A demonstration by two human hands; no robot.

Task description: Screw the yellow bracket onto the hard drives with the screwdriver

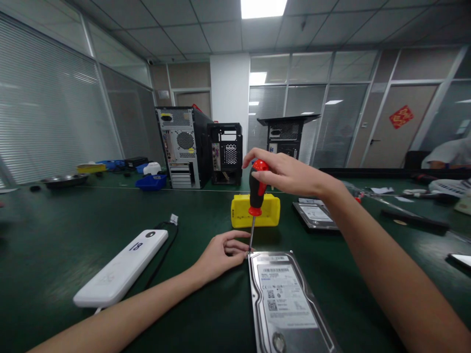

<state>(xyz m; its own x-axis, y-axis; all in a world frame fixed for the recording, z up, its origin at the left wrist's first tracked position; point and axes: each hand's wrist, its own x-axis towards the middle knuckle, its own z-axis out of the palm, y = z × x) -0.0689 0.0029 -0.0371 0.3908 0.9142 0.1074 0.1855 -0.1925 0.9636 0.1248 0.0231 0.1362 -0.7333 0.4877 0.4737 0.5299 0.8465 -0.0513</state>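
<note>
A silver hard drive (285, 294) with a white label lies flat on the green table. My right hand (283, 171) grips the top of the red and black handle of a screwdriver (256, 189) from above. Its metal shaft points down, slightly tilted, and the tip meets the drive's far left corner. My left hand (226, 252) is beside that corner, with curled fingers, the index finger by the shaft and the thumb at the drive's edge. Whatever sits between those fingertips is too small to make out. Just behind stands a yellow plastic bin (272, 211).
A white power bank (123, 267) with a cable lies at left. Another hard drive (315, 214) is at right behind my forearm. Computer cases (184, 147) stand at the back, near a blue bin (150, 182) and a metal dish (64, 181). Another person's arm (447, 157) shows far right.
</note>
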